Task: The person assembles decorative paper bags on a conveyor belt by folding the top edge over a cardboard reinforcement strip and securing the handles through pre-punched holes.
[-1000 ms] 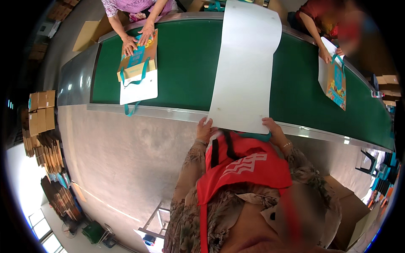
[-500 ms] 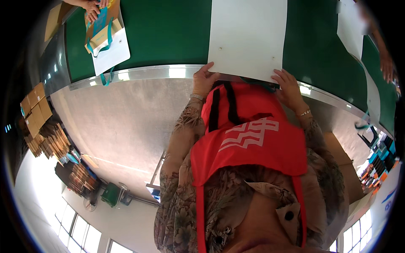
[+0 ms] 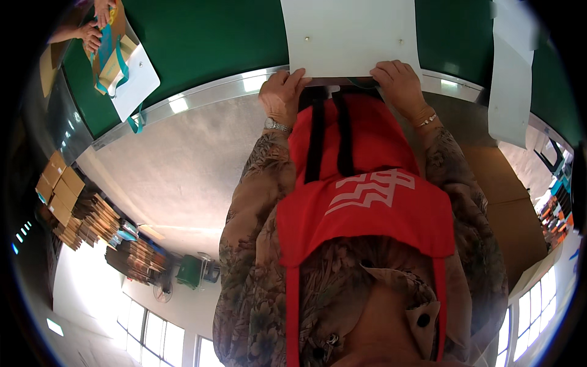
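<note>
In front of me a large white sheet with two small metal eyelets lies over the green work surface, its near edge at the metal rim. My left hand pinches its near left corner between thumb and fingers. Toward the right end of the same edge, my right hand has its fingers bent over the sheet. A dark teal cord shows just under the edge, between my hands. What lies beneath the sheet is hidden.
The green belt-like surface ends at a metal rim. At far left, another person's hands work on a brown box beside a white bag with teal ribbon. Another white sheet overhangs the rim at right. Cardboard stands behind me.
My right hand has moved from the near right corner to on top of the near edge, fingers now curled over it. My left hand keeps its corner. The whole view has shifted slightly.
</note>
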Demonstrator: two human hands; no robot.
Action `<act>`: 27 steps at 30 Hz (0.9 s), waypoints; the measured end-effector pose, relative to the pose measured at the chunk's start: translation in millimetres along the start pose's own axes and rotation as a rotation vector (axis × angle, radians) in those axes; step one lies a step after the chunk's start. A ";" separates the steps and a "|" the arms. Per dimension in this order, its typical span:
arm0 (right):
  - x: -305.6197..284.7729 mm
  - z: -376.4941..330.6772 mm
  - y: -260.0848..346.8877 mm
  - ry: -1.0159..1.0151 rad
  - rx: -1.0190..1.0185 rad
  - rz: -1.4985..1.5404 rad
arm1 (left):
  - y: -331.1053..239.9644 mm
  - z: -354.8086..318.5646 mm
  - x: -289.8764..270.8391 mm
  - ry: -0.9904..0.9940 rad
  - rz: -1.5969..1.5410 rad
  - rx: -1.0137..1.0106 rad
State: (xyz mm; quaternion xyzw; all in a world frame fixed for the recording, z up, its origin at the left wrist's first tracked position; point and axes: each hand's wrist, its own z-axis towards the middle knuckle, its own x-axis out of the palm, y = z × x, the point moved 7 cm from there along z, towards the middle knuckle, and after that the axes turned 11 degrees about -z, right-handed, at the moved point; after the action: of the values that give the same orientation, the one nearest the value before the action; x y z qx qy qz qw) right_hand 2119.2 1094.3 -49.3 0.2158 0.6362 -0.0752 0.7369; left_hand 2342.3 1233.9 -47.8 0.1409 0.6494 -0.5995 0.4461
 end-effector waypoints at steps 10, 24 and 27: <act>11.8 -7.6 -7.6 0.086 0.143 0.131 | 14.4 4.0 15.4 0.147 -0.151 0.092; 21.9 -11.2 -19.0 0.072 0.291 0.212 | 45.9 12.6 44.5 0.410 -0.096 -0.232; 23.4 -11.1 -11.7 0.035 0.404 0.143 | 46.7 14.5 48.1 0.422 -0.018 -0.236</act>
State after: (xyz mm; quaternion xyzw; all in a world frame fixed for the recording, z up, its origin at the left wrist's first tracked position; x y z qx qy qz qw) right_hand 2108.8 1092.3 -75.6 0.4049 0.6039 -0.1449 0.6711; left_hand 2354.8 1215.2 -112.6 0.2041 0.7951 -0.4807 0.3083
